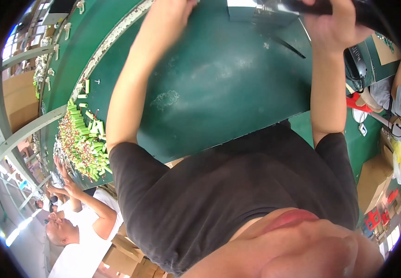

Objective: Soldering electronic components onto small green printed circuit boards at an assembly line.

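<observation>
Both of my forearms reach away from my black-shirted chest over a dark green table [219, 92]. My right hand [337, 25] is closed around a black elongated object [318, 5] at the upper edge of the view. A grey metal box [249, 10] stands just left of that hand. My left hand [178, 6] sits at the top edge beside the box and is mostly cut off, so its fingers and whatever they touch are hidden.
A heap of green cylinders with red wires [82, 141] lies at the table's left end, where a co-worker in a white shirt [87, 222] has hands [64, 173] in it. Cardboard boxes [375, 178] stand at the right. Another person [400, 81] is seated far right.
</observation>
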